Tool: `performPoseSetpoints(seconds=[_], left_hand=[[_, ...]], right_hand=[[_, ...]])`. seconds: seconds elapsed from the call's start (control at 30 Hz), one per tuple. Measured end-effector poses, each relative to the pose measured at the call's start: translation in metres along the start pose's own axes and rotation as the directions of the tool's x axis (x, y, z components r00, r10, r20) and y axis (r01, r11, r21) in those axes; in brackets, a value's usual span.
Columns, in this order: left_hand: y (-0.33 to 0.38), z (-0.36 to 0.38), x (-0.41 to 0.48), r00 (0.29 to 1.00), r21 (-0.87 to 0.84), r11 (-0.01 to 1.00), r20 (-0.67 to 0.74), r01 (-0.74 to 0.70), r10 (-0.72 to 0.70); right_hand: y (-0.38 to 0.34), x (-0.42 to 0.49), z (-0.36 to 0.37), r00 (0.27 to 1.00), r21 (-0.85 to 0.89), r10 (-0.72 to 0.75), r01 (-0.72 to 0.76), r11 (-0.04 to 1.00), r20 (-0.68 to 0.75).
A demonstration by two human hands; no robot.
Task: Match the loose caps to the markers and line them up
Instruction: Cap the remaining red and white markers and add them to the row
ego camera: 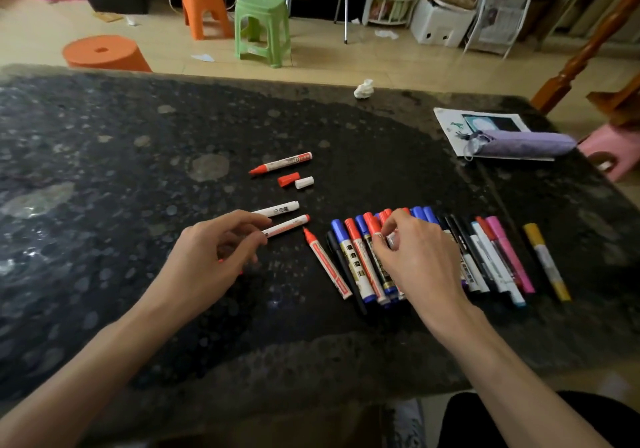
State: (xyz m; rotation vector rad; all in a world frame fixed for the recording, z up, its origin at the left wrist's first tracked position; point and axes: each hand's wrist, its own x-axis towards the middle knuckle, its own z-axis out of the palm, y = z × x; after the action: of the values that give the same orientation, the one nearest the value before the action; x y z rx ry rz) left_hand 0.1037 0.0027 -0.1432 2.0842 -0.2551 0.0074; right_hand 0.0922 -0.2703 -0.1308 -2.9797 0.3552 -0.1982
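Observation:
A row of capped markers [349,257] in red, blue, black, white and pink lies side by side on the dark stone table [104,170]. My right hand [415,260] rests over the row, its fingertips pinching a red-capped marker [374,227]. A yellow marker [547,262] lies apart at the right. My left hand [211,257] pinches the near end of a white marker with a red end [289,225]; something red shows under its palm. Beside it lies a white marker [278,210]. An uncapped red marker [327,265] lies left of the row, another [282,163] farther back. A loose red cap [288,179] and white cap [304,182] lie together.
A crumpled tissue [363,89] sits near the table's far edge. A printed sheet [450,129] with a purple pouch [523,144] on it lies at the back right. Orange [204,7] and green [263,25] stools stand on the floor beyond.

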Motion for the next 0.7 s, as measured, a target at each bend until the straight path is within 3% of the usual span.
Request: performPoseSetpoints(seconds=[0.2,0.3,0.4,0.57,0.7], left_hand=[[-0.01,-0.013,0.006,0.992,0.079,0.994,-0.107,0.078,-0.069],[-0.018,-0.03,0.01,0.987,0.193,0.972,-0.112,0.132,-0.112],[-0.025,-0.044,0.007,0.991,0.388,0.912,-0.016,0.132,-0.137],[-0.029,-0.038,0.003,0.959,0.689,0.724,0.177,0.04,-0.221],[-0.031,-0.038,0.007,0.969,0.671,0.74,0.151,0.047,-0.198]], right_hand=[[-0.025,-0.003,0.009,0.969,0.139,-0.244,0.236,0.962,0.044],[-0.04,-0.008,0.02,0.935,0.094,-0.337,0.327,0.94,0.114],[-0.05,-0.011,0.028,0.946,-0.041,-0.306,0.312,0.949,0.108],[-0.054,-0.013,0.028,0.961,-0.093,-0.246,0.259,0.961,0.124],[-0.054,-0.016,0.026,0.966,-0.04,-0.222,0.229,0.973,0.134]])
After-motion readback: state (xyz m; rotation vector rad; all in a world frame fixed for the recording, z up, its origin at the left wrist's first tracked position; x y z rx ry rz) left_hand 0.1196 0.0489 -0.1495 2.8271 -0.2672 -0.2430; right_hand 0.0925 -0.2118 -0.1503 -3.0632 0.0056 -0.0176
